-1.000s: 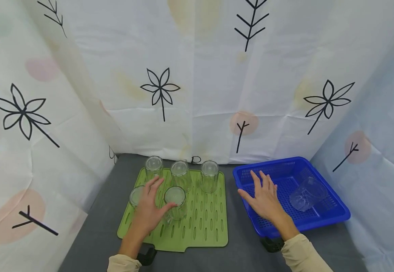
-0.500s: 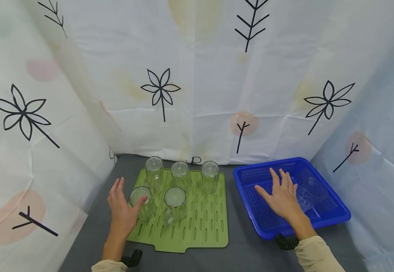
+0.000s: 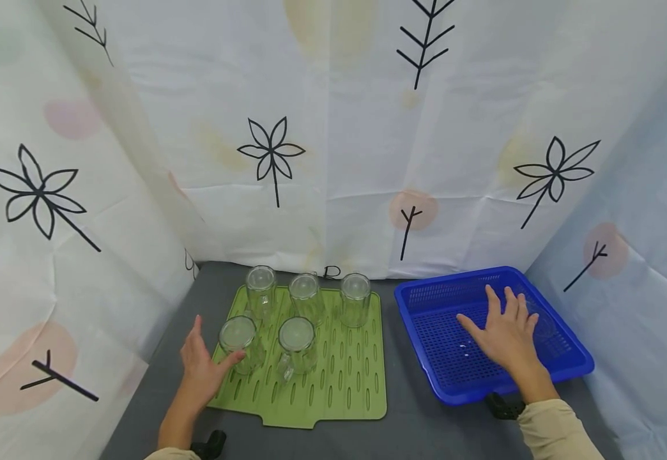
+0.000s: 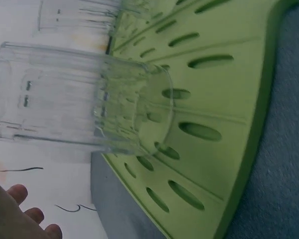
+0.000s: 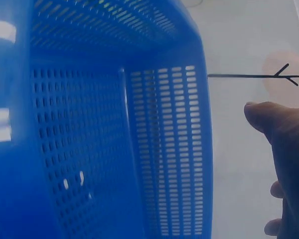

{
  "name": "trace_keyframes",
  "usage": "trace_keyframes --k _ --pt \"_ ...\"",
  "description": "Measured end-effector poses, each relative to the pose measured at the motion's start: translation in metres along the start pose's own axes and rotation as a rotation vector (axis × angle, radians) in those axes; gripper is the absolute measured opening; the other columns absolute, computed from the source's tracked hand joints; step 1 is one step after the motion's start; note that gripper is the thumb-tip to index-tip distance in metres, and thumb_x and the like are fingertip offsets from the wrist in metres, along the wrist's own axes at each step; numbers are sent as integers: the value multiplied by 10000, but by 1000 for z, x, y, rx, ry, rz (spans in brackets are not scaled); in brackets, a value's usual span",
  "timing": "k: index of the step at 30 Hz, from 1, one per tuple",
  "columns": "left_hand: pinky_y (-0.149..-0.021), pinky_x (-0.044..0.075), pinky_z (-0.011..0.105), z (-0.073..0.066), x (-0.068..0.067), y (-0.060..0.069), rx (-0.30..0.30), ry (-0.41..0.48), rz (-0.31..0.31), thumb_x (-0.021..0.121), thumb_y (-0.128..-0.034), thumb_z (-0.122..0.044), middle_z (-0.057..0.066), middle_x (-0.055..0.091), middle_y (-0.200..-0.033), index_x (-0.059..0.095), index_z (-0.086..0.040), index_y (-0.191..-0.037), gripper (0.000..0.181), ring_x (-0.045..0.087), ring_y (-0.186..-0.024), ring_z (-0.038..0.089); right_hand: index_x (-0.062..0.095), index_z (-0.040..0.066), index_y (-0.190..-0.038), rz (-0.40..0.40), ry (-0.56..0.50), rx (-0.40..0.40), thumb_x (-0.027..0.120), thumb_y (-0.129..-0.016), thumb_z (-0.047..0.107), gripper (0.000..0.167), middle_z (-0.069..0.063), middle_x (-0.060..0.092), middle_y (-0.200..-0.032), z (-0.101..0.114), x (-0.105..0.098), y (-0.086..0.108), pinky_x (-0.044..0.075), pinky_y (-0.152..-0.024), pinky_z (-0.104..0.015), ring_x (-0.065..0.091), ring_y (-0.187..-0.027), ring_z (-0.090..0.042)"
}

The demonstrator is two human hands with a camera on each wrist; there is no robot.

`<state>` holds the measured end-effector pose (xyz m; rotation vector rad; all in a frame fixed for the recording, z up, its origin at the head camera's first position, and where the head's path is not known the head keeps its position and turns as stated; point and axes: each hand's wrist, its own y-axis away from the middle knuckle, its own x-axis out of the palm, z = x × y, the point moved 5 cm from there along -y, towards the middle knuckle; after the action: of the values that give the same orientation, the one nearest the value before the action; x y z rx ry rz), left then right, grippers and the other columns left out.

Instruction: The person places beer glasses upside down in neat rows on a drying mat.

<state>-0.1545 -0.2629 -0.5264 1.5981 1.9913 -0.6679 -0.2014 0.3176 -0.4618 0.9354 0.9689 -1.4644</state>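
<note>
Upside-down glass mugs stand on a green drying mat (image 3: 356, 383). My left hand (image 3: 198, 377) is beside the front-left mug (image 3: 241, 348), fingers spread. In the head view its thumb overlaps the mug, though I cannot tell whether it touches. The left wrist view shows that mug (image 4: 65, 94) with the fingertips (image 4: 34, 215) apart from it. Over the blue basket (image 3: 434, 338) hovers my right hand (image 3: 508, 335), spread and holding nothing. Behind its fingers a clear glass mug (image 3: 545, 322) lies in the basket, mostly hidden. The right wrist view shows the basket's slotted wall (image 5: 172, 149) and no mug.
Another front mug (image 3: 298, 342) has its handle towards me. Three more mugs, left (image 3: 261, 291), middle (image 3: 306, 297) and right (image 3: 356, 300), line the mat's back. A grey tabletop (image 3: 393, 409) lies beneath. Patterned white curtains (image 3: 356, 147) enclose the back and sides.
My left hand has moved left, from over the front mugs to the outer side of the front-left one. My right hand has moved right across the basket, covering the mug there. The mugs stay put.
</note>
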Motion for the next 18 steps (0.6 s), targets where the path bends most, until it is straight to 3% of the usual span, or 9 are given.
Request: trace_keyframes --k 5,10,18 --pt "-1164 119 766 14 5 -2 -58 -115 76 834 -811 -505 385 77 -1640 -91 -19 -1628 1326 41 -1499 606 134 -19 -1612 -34 44 18 517 -966 676 1024 -445 44 -1602 -17 -7 -4 0 -1088 -872 -13 -1463 -687" --pt "-1159 66 796 32 15 -5 -120 -162 167 840 -768 -576 341 37 -1668 -126 -65 -1633 1393 -51 -1518 596 140 -42 -1599 -35 96 32 533 -965 662 1025 -475 63 -1569 -35 -14 -8 10 -1065 -886 3 -1439 -712" --pt "-1140 111 811 54 28 -7 -130 -247 204 857 -717 -615 322 76 -1667 -9 -21 -1638 1398 -22 -1500 617 106 -77 -1591 37 105 76 514 -947 714 1098 -501 50 -1546 -60 -15 -16 4 -1037 -903 -10 -1414 -736"
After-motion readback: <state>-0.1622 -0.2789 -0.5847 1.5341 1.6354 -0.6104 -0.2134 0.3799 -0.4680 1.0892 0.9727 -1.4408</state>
